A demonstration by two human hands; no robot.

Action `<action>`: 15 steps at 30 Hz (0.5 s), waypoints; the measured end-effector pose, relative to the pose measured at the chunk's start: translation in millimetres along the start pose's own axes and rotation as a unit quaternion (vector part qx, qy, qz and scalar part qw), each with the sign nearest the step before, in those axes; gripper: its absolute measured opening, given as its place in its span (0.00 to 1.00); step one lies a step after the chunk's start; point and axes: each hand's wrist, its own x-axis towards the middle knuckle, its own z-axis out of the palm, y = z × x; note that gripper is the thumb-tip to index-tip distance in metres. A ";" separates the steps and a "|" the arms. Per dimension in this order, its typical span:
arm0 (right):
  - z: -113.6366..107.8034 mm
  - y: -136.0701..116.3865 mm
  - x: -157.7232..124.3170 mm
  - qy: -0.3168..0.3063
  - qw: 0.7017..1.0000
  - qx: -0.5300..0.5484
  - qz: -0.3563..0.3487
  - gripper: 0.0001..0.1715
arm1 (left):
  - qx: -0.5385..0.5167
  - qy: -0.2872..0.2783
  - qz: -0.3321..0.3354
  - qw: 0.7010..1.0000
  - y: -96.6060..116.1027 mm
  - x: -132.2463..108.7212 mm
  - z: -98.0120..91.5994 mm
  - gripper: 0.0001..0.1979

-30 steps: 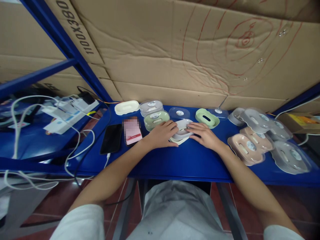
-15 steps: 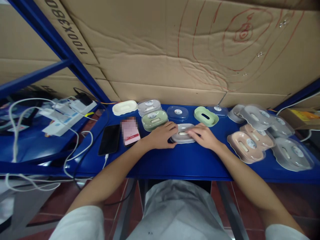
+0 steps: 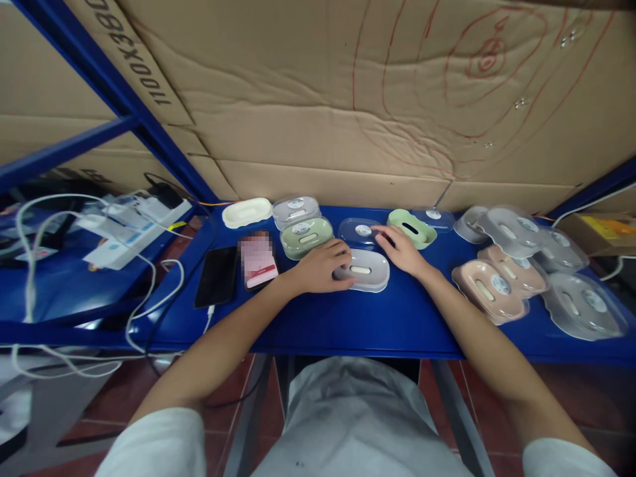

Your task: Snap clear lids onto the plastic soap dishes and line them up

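Observation:
A grey oval soap dish (image 3: pixel 373 271) with a pale insert in its middle lies uncovered on the blue table (image 3: pixel 348 324). My left hand (image 3: pixel 325 266) grips its left end, fingers over the far rim and thumb at the near side. Behind the dish is a clear plastic lid (image 3: pixel 352 228) with a round sticker. My right hand (image 3: pixel 403 250) has its thumb and fingertips closed on the lid's right edge. Right behind that hand stands a green dish (image 3: pixel 426 234) with a dark slot, and another clear lid (image 3: pixel 437 220) lies beside it.
Lidded grey (image 3: pixel 297 211) and green (image 3: pixel 305 238) dishes and a cream tray (image 3: pixel 247 212) sit at the back left, with two phones (image 3: pixel 215 278) in front. Several pink (image 3: pixel 489 291) and grey dishes (image 3: pixel 581 305) crowd the right. A power strip (image 3: pixel 134 238) with cables lies far left.
My right hand has left the grey dish and moved back to the clear lid, which has shifted slightly right. My left hand stays on the dish.

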 end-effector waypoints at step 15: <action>-24.4 -25.4 -16.5 0.065 0.995 -0.075 -0.020 0.25 | 0.025 0.007 -0.095 0.995 -1.3 -1.2 8.0 0.33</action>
